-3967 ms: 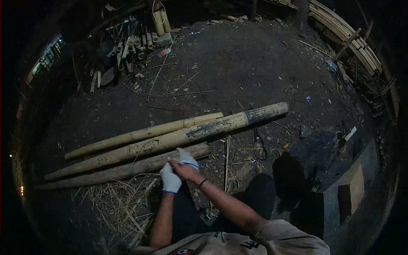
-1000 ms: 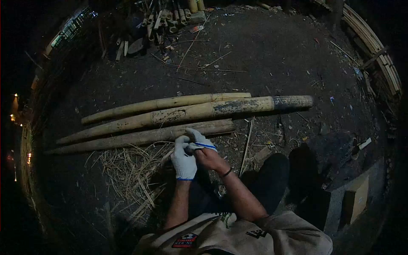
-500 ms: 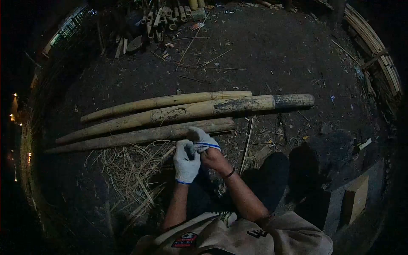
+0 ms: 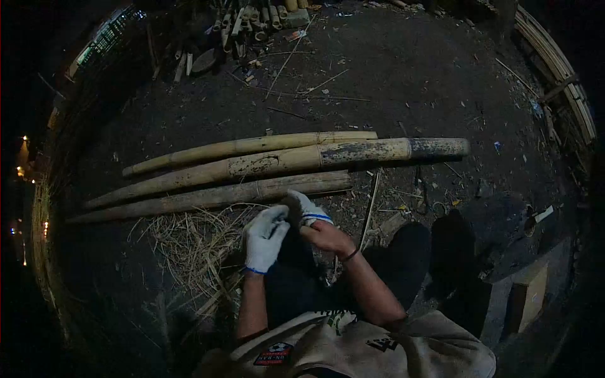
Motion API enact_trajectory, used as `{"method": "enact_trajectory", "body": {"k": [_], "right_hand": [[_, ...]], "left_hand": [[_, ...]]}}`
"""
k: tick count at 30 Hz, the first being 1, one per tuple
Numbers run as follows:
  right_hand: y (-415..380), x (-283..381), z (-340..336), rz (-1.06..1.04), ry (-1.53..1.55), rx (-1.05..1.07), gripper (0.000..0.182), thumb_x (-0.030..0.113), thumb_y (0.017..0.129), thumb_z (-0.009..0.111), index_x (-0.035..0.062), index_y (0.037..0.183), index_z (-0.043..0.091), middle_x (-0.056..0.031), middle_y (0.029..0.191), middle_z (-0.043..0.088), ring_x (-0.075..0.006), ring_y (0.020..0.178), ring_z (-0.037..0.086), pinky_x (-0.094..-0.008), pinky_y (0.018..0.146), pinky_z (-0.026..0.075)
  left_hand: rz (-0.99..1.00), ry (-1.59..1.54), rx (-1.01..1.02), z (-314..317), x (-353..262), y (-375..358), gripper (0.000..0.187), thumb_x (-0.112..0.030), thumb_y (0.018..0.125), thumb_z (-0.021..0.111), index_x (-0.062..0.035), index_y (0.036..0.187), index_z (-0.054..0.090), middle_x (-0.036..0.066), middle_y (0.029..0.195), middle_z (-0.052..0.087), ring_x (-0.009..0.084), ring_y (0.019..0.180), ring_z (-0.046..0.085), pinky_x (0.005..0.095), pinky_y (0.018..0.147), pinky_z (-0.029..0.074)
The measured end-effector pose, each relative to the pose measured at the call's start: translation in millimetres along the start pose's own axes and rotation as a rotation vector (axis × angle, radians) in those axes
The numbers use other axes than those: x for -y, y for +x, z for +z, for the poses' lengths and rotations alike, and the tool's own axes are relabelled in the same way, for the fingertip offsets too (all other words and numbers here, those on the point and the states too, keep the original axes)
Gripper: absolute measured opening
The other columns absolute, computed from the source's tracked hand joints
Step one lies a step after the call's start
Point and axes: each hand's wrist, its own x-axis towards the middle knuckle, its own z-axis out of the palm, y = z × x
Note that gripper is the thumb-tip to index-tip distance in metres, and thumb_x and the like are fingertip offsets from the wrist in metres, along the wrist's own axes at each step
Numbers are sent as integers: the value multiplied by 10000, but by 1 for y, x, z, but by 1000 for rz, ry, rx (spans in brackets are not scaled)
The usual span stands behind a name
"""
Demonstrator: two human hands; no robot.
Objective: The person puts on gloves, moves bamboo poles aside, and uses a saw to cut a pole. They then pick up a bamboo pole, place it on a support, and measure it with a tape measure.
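Note:
My left hand wears a white glove with a blue edge. Its curved fingers and thumb are apart, with nothing visible between them. Close by on the right, my right hand is bare at the thumb and back. It grips a loose white glove with a blue cuff, whose fabric hides the other fingers. Beyond both hands lie three long bamboo pieces: a yellowish one, a dark-blotched one and a duller, nearer one.
Tangled thin strips lie left of my legs. Cut bamboo is piled at the back. Long slats stand at the right edge. A box-like block sits at lower right. Thin sticks and scraps litter the ground.
My left hand has moved a little left, away from the loose glove, and its fingers have parted from it. My right hand still has the glove. The view has shifted slightly.

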Motion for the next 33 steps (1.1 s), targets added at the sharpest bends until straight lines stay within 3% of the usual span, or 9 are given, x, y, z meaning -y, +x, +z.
{"method": "enact_trajectory", "body": {"k": [11, 17, 19, 21, 23, 25, 28, 30, 33], "right_hand": [[-14, 15, 12, -116, 229, 22, 490, 410, 976, 458, -36, 850, 618, -79, 744, 554, -171, 708, 521, -381, 656, 443], [12, -11, 34, -221, 383, -156, 465, 399, 962, 484, -38, 892, 626, -71, 786, 594, -162, 740, 533, -334, 694, 450], [32, -29, 30, -254, 374, 27, 465, 397, 955, 496, -48, 983, 630, -84, 845, 617, -173, 782, 552, -333, 734, 469], [40, -41, 37, -338, 531, 70, 451, 372, 952, 494, -46, 1078, 610, -119, 925, 625, -211, 856, 577, -368, 792, 478], [51, -47, 53, -358, 403, 19, 428, 345, 956, 480, -31, 1120, 603, -140, 988, 629, -229, 920, 585, -381, 839, 472], [46, -31, 47, -391, 277, -36, 412, 318, 960, 466, -16, 1163, 597, -161, 1050, 633, -248, 985, 593, -394, 887, 467], [16, 21, 23, -223, 212, 199, 370, 144, 965, 433, 66, 1305, 554, -124, 1328, 537, -229, 1191, 520, -369, 1048, 391], [29, 11, 31, -611, 148, 111, 380, 156, 982, 445, 74, 1344, 524, -147, 1422, 477, -281, 1350, 410, -401, 1130, 321], [36, 12, 31, -638, 126, 41, 410, 160, 983, 471, 81, 1386, 478, -161, 1509, 376, -333, 1409, 338, -451, 1154, 300]], "left_hand": [[-251, -23, 154, -2, 43, -6, 497, 62, 762, 691, 2, 1247, 602, 102, 1204, 657, 152, 1121, 591, 275, 923, 456], [63, 51, 75, 10, 27, -2, 344, -16, 697, 738, -2, 1015, 608, 18, 910, 614, 100, 815, 543, 250, 735, 449], [26, 307, -17, 17, -6, -5, 321, 70, 655, 667, -46, 940, 575, -26, 835, 540, 99, 756, 471, 253, 686, 393], [-38, 140, -38, 26, 12, -4, 177, -15, 772, 654, -76, 927, 592, -21, 835, 551, 116, 760, 500, 259, 697, 416], [-424, -1130, -411, 39, 19, 3, 194, 20, 792, 631, -91, 944, 583, -8, 815, 526, 94, 704, 471, 253, 662, 420], [-331, -1055, -536, 36, 44, 2, 113, -11, 834, 596, -82, 921, 587, 0, 820, 538, 103, 743, 502, 273, 690, 444], [43, -233, -654, 28, 42, -4, 116, 28, 783, 614, -20, 885, 588, 71, 866, 591, 225, 818, 599, 343, 734, 490], [100, 129, -583, 18, 8, -9, 165, 43, 752, 627, -14, 903, 593, 101, 890, 602, 267, 841, 613, 356, 749, 498], [163, 445, -488, 8, -14, -15, 276, 63, 680, 660, -11, 942, 614, 160, 943, 618, 351, 906, 629, 390, 790, 510]]}}
